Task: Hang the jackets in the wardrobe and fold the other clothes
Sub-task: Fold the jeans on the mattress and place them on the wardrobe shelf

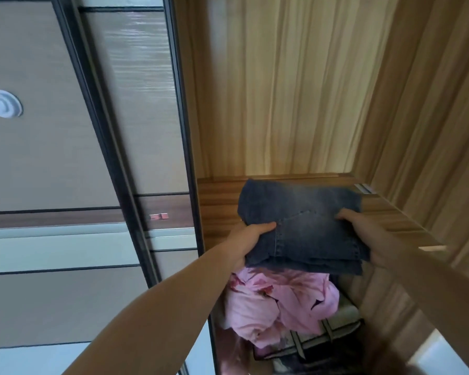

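Both hands are holding folded jeans (301, 226) at the open wardrobe (282, 90). The left hand (251, 239) is gripping the left edge of the jeans, thumb lying on top of the denim and the fingers curling out of sight underneath. The right hand (363, 234) is gripping the right edge in the same way, thumb pressing on top and the remaining fingers hidden under the fabric. Both arms are reaching forward and up from the bottom of the view.

The jeans are dark blue, folded into a thick flat stack, with a seam and stitching showing on the top layer. Their far part is lying over the front of a wooden shelf (220, 201) inside the wardrobe, while the near part is sticking out past the shelf edge, held between the two hands.

Below the jeans, in the lower compartment, a crumpled pink garment (276, 301) is sitting in a heap. It is resting on a dark storage box (322, 339) with pale trim. To the left, the sliding door (52, 158) with dark frames is standing beside the open section.
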Demonstrator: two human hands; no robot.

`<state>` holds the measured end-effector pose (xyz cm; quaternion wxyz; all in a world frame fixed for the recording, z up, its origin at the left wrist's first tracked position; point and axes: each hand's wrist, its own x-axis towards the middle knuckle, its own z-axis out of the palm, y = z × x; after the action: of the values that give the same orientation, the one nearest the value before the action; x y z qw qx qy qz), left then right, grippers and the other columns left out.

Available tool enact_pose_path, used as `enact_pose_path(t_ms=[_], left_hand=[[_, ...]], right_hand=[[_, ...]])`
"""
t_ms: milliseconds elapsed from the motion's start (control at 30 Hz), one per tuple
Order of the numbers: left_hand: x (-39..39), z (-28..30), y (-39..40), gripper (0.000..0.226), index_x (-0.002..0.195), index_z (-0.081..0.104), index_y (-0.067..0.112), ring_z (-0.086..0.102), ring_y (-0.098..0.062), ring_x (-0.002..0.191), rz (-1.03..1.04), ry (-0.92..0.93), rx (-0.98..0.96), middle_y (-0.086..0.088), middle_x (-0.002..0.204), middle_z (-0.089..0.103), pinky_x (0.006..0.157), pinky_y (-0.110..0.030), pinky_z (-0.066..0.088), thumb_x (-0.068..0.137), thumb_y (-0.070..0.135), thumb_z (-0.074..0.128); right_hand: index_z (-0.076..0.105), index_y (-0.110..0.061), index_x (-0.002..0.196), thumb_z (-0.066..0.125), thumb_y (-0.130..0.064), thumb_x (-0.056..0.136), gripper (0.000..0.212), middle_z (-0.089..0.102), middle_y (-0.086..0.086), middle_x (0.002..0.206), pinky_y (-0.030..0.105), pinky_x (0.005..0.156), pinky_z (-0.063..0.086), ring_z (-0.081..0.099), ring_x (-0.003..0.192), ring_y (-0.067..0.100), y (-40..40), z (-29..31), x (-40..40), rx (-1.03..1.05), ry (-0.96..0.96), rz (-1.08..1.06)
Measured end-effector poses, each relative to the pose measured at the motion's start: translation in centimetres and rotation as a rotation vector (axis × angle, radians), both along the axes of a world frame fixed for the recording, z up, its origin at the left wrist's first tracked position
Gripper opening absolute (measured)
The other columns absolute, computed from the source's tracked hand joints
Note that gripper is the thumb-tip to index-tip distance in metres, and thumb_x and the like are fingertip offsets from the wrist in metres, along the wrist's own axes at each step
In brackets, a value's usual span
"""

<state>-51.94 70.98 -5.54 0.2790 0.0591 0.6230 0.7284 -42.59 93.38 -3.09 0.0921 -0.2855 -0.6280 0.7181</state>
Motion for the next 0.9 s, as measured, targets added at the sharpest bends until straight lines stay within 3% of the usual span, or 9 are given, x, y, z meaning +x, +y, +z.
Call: enact_pose_path(t_ms=[133, 233, 300, 367, 500, 567, 667, 733, 900], left_hand=[[-3.2, -1.9, 1.9, 0.046, 0.121, 0.059, 0.011, 0.064, -0.027, 0.108, 0.095, 0.187, -0.144, -0.008, 0.120, 0.066, 0.096, -0.046, 0.052, 0.081, 0.024, 0.078], [-5.1, -3.8, 3.1, 0.048, 0.122, 0.056, 0.011, 0.061, -0.030, 0.113, 0.133, 0.257, -0.211, -0.009, 0.123, 0.063, 0.098, -0.048, 0.049, 0.083, 0.029, 0.076], [-6.9, -4.1, 4.1, 0.053, 0.128, 0.054, 0.011, 0.060, -0.028, 0.113, 0.156, 0.270, -0.219, -0.006, 0.124, 0.063, 0.097, -0.041, 0.049, 0.083, 0.031, 0.075], [-8.8, -4.5, 5.0, 0.051, 0.130, 0.053, 0.013, 0.058, -0.026, 0.116, 0.158, 0.350, -0.305, -0.005, 0.128, 0.061, 0.096, -0.036, 0.047, 0.087, 0.035, 0.070], [-11.5, -6.0, 6.0, 0.082, 0.151, 0.024, 0.018, 0.026, -0.024, 0.143, 0.289, 0.784, -0.935, -0.005, 0.159, 0.025, 0.120, -0.039, 0.020, 0.088, 0.058, 0.057], [-12.1, -7.0, 6.4, 0.097, 0.155, 0.012, 0.028, 0.008, -0.027, 0.149, -0.056, 0.974, -1.062, -0.002, 0.163, 0.009, 0.121, -0.044, 0.009, 0.080, 0.073, 0.053], [-13.1, -8.5, 7.8, 0.109, 0.154, 0.002, 0.034, -0.004, -0.039, 0.148, -0.589, 0.944, -1.261, -0.002, 0.164, -0.003, 0.116, -0.061, 0.008, 0.073, 0.077, 0.060], [-14.1, -8.9, 8.3, 0.102, 0.154, -0.001, 0.034, -0.005, -0.041, 0.147, -0.629, 0.990, -1.343, -0.002, 0.164, -0.004, 0.114, -0.065, 0.012, 0.079, 0.067, 0.061], [-17.0, -8.6, 9.5, 0.080, 0.154, 0.000, 0.037, -0.002, -0.042, 0.147, -0.528, 1.026, -1.429, -0.004, 0.164, 0.001, 0.113, -0.065, 0.019, 0.094, 0.058, 0.047]], right_hand=[[0.067, -0.004, 0.090, 0.063, -0.013, 0.079, 0.015, 0.070, 0.015, 0.078, 0.031, 0.058, 0.048, 0.065, 0.067, 0.026, 1.3, -2.1, -3.7, 0.071, -0.090, -0.047], [0.068, -0.003, 0.092, 0.068, -0.012, 0.081, 0.015, 0.070, 0.014, 0.081, 0.029, 0.055, 0.047, 0.066, 0.069, 0.025, 2.8, -4.7, -6.0, 0.133, -0.109, -0.108], [0.067, -0.003, 0.098, 0.071, -0.014, 0.082, 0.019, 0.071, 0.014, 0.092, 0.033, 0.062, 0.051, 0.066, 0.079, 0.026, 4.1, -6.0, -8.3, 0.167, -0.102, -0.118], [0.065, -0.004, 0.110, 0.072, -0.018, 0.085, 0.030, 0.068, 0.018, 0.113, 0.040, 0.084, 0.052, 0.064, 0.098, 0.032, 5.2, -7.2, -10.9, 0.257, -0.088, -0.091], [0.043, -0.009, 0.140, 0.074, -0.032, 0.084, 0.068, 0.049, 0.016, 0.140, 0.040, 0.097, 0.042, 0.049, 0.124, 0.036, 5.5, -9.1, -14.3, 0.835, -0.062, 0.057], [0.031, -0.019, 0.148, 0.071, -0.050, 0.081, 0.084, 0.030, 0.011, 0.153, 0.044, 0.108, 0.037, 0.037, 0.135, 0.034, 5.3, -10.0, -14.9, 1.120, -0.061, 0.257], [0.021, -0.037, 0.150, 0.059, -0.079, 0.069, 0.099, 0.005, 0.000, 0.161, 0.044, 0.111, 0.032, 0.021, 0.143, 0.032, 6.1, -11.2, -16.1, 1.331, -0.242, 0.717], [0.012, -0.039, 0.152, 0.059, -0.081, 0.067, 0.106, -0.001, -0.002, 0.162, 0.040, 0.111, 0.031, 0.018, 0.145, 0.029, 7.1, -11.4, -17.2, 1.499, -0.302, 0.863], [0.013, -0.041, 0.151, 0.045, -0.067, 0.089, 0.075, 0.002, -0.003, 0.162, 0.040, 0.110, 0.034, 0.018, 0.144, 0.029, 8.8, -11.4, -20.5, 1.613, -0.205, 0.809]])
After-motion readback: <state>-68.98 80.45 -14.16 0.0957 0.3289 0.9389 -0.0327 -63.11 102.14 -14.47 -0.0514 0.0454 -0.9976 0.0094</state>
